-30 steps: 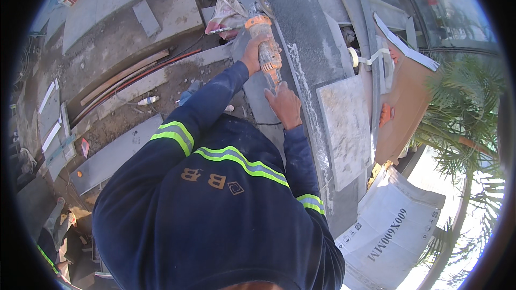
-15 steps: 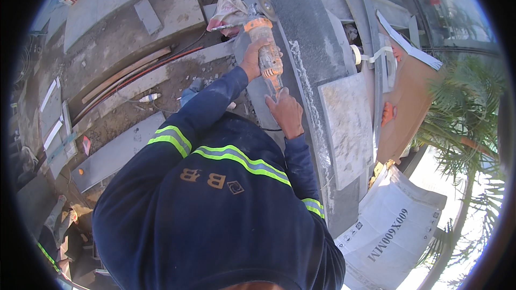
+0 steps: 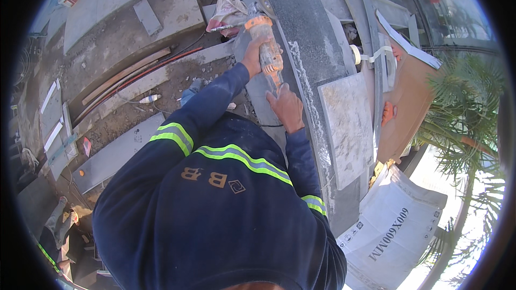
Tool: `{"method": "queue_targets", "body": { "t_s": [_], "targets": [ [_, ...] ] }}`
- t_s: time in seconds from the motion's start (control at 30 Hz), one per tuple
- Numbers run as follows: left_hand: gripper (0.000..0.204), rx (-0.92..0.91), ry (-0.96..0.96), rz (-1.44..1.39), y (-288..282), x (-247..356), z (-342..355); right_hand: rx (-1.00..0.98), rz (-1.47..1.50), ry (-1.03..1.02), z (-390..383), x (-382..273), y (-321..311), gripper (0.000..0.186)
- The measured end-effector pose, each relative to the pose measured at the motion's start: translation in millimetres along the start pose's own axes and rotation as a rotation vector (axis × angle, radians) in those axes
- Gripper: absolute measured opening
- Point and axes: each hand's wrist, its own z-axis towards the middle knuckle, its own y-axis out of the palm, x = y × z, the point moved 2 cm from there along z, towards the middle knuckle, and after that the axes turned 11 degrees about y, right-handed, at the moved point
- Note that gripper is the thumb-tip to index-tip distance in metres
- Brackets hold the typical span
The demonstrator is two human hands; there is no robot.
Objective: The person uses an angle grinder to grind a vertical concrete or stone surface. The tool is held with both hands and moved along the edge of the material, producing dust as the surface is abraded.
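Note:
A dusty orange angle grinder (image 3: 271, 58) lies between my two hands, its disc (image 3: 265, 5) at the far end beside a long dark grey stone slab (image 3: 312, 32). My left hand (image 3: 253, 55) is closed round the grinder's body from the left side. Lower down, my right hand (image 3: 288, 109) grips its narrow rear end; some of the fingers are hidden underneath. A rough line of white dust (image 3: 302, 72) runs along the slab, just right of the tool. Whether the disc touches the stone, I cannot tell.
A loose pale tile (image 3: 348, 129) rests on the slab, with cardboard (image 3: 411, 107) to its right. A crumpled plastic bag (image 3: 230, 8) sits near the disc. Wooden strips (image 3: 126, 75) and rubble lie left. Another person's leg (image 3: 56, 215) shows at lower left.

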Motion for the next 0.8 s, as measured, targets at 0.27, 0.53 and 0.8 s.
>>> {"method": "queue_targets", "body": {
  "t_s": [0.27, 0.53, 0.8],
  "targets": [
    [0.035, -0.035, 0.005, -0.01, -0.9, 1.4, 11.3, 0.017, -0.001, 0.01, 8.6, -2.1, 0.1, 0.043],
    [0.039, -0.009, -0.016, -0.008, -0.4, -0.1, 1.6, 0.006, 0.032, 0.007, -2.7, -3.9, -5.9, 0.043],
    [0.04, 0.007, 0.011, 0.021, 7.2, -2.7, -21.9, -0.107, 0.013, 0.079, -18.3, -2.4, -12.2, 0.047]
  ]
}}
